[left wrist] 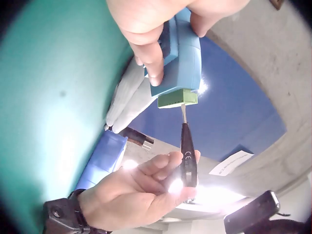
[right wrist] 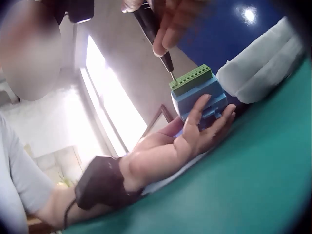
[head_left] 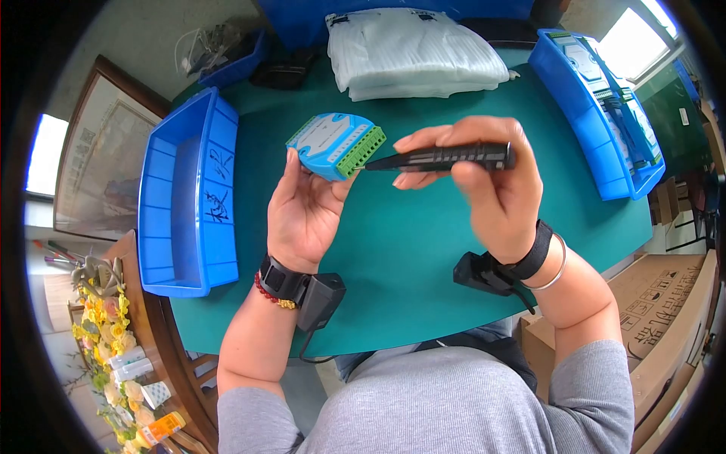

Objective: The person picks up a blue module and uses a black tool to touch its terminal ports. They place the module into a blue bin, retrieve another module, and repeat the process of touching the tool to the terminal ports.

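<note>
My left hand (head_left: 306,216) grips a blue-and-white electronic module (head_left: 327,144) from below, thumb on its near side and fingers underneath. Along the module's right edge runs a green screw terminal block (head_left: 361,151). A black screwdriver (head_left: 446,157) lies across my right hand (head_left: 503,193), pinched between thumb and fingers. Its thin metal tip meets the near end of the terminal block. From the left wrist, the screwdriver (left wrist: 188,156) points straight at the green block (left wrist: 178,99); in the right wrist view, its tip sits at one end opening of the block (right wrist: 191,80).
A blue bin (head_left: 189,197) with handwriting stands at the left of the green table (head_left: 423,280). Another blue bin (head_left: 597,129), at the right, holds several similar modules. White foam packaging (head_left: 412,57) is stacked at the back. A cardboard box (head_left: 658,310) sits lower right.
</note>
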The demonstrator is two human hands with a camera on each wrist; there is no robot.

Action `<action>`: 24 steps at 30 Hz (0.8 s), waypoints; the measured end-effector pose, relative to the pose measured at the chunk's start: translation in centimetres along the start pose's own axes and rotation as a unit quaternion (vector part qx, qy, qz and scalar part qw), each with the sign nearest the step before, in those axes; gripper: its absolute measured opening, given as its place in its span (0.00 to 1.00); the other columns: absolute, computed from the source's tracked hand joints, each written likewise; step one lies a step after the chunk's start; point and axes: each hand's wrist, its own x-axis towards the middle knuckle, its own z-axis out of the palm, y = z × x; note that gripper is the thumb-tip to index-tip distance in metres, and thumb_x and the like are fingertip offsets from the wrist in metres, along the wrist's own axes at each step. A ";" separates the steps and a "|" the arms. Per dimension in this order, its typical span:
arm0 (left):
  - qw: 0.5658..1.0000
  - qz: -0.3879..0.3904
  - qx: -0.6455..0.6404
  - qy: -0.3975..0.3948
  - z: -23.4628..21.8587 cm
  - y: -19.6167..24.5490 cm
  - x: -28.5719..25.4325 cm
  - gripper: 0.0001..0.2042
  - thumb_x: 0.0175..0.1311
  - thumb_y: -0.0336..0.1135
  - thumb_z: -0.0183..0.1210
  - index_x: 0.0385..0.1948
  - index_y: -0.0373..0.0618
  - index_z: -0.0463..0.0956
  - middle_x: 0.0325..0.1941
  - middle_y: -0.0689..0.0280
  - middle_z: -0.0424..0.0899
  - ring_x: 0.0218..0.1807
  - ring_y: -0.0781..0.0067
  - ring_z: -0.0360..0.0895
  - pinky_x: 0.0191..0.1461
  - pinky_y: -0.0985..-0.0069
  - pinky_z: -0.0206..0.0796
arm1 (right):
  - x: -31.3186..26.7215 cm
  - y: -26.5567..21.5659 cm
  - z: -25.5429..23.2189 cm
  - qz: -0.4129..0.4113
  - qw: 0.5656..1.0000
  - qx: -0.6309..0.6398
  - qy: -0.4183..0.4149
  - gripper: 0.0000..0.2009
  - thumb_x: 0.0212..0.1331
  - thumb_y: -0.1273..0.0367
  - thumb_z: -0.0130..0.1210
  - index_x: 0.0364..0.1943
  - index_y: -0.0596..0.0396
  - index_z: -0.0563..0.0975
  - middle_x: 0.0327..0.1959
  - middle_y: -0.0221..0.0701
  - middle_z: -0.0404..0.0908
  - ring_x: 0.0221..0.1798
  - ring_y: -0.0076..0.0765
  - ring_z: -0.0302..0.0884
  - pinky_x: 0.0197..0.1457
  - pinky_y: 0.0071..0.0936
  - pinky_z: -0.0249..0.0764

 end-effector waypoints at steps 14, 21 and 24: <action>1.000 0.010 -0.005 0.013 0.0 0.1 0.1 0.21 0.71 0.40 0.48 0.58 0.35 0.59 0.62 0.48 0.68 0.62 0.49 0.69 0.65 0.54 0.66 | 0.2 -0.2 0.0 0.021 0.998 0.046 0.029 0.15 0.69 0.62 0.46 0.46 0.63 0.64 0.43 0.57 0.77 0.39 0.45 0.83 0.41 0.35 0.82; 1.000 0.009 0.011 0.018 0.0 0.0 0.0 0.21 0.71 0.41 0.48 0.58 0.35 0.59 0.62 0.49 0.68 0.62 0.51 0.70 0.65 0.55 0.67 | -0.1 0.0 0.4 0.048 0.992 0.110 0.047 0.10 0.64 0.76 0.52 0.47 0.64 0.68 0.44 0.45 0.80 0.43 0.36 0.82 0.46 0.28 0.81; 0.999 0.020 0.033 0.018 -0.3 0.1 0.1 0.22 0.70 0.41 0.49 0.58 0.35 0.59 0.61 0.50 0.68 0.62 0.53 0.70 0.64 0.56 0.68 | 0.0 0.4 -0.2 -0.058 0.996 -0.053 -0.052 0.13 0.66 0.69 0.50 0.47 0.64 0.65 0.43 0.54 0.78 0.42 0.45 0.83 0.44 0.35 0.81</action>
